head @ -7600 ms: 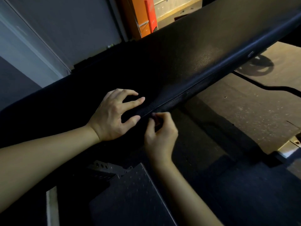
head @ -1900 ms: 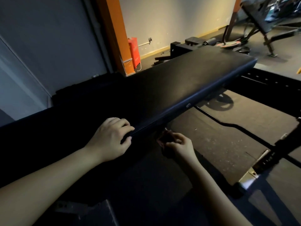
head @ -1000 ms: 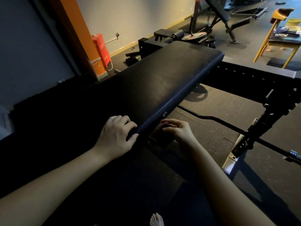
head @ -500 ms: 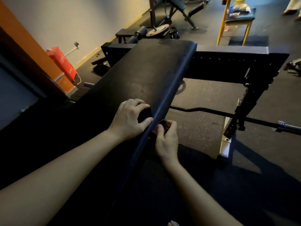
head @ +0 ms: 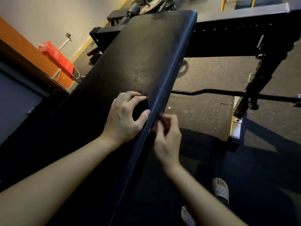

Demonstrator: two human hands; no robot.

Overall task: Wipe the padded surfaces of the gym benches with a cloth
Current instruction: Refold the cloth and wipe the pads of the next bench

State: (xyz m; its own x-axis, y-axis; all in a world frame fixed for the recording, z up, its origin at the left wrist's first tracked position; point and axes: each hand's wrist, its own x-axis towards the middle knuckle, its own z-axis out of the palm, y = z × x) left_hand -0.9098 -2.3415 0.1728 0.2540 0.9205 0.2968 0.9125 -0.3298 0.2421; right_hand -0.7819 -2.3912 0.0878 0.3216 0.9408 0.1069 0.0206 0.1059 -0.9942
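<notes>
Pressing onto the black pad [head: 146, 51], the left grip [head: 125, 118] curls round a dark cloth [head: 140, 110], probably to scrub the top close to its right edge. Just right of it, below that edge, the right grip [head: 166, 137] is blurred. Its fingers are bent, perhaps working the side seam, and I cannot tell what it holds.

The bench pad [head: 146, 62] is black and looks like leather. It is bumpy all over, a little shiny where light hits, with stitches down its smooth side. The left hand [head: 125, 118] grips a dark wad [head: 140, 110] that looks soft and dull, like cloth. The right hand [head: 167, 137] pinches a reddish scrap [head: 160, 122], too blurred to tell its stuff. The floor [head: 203, 75] is dull dark rubber with pale specks. The frame [head: 236, 38] is dull black metal. The sandal [head: 220, 190] is pale plastic with holes.
</notes>
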